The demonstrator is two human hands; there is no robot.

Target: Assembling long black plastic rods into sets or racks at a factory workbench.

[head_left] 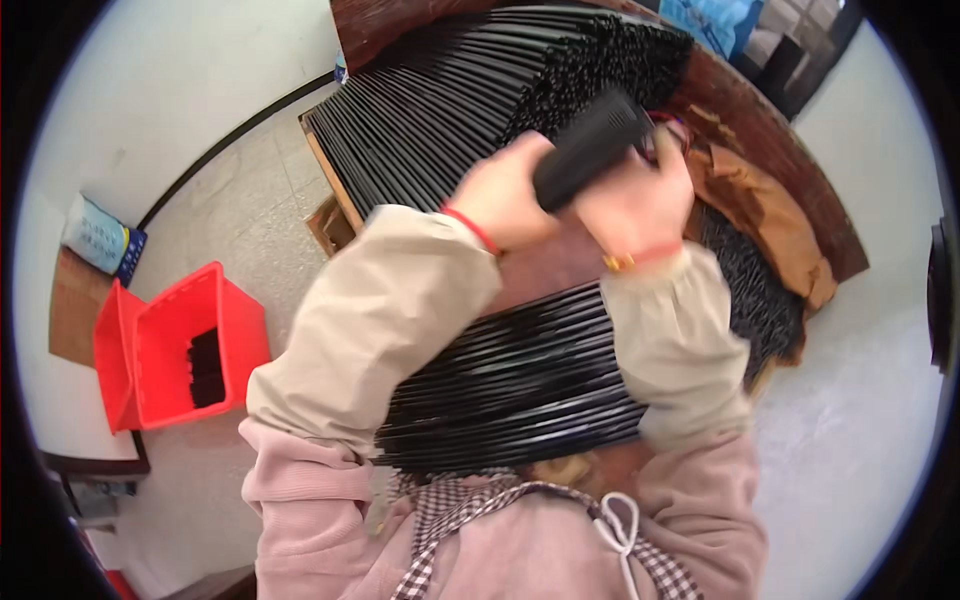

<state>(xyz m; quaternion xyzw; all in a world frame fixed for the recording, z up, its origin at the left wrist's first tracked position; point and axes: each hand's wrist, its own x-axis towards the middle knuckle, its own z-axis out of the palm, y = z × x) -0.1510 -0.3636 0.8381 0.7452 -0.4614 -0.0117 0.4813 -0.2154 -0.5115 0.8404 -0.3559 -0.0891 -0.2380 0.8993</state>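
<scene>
Squeezed in the left hand (pixel 505 195) is the end of a chunky black block (pixel 592 150), seen from the head view. The right hand (pixel 640 205) curls against it, but blur hides how tightly. The block is held up between the hands, over long black sticks (pixel 430 110). A red bin (pixel 240 320) sits left.

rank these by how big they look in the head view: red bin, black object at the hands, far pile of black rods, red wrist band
1. Far pile of black rods
2. Red bin
3. Black object, blurred and probably enlarged by nearness
4. Red wrist band
</scene>
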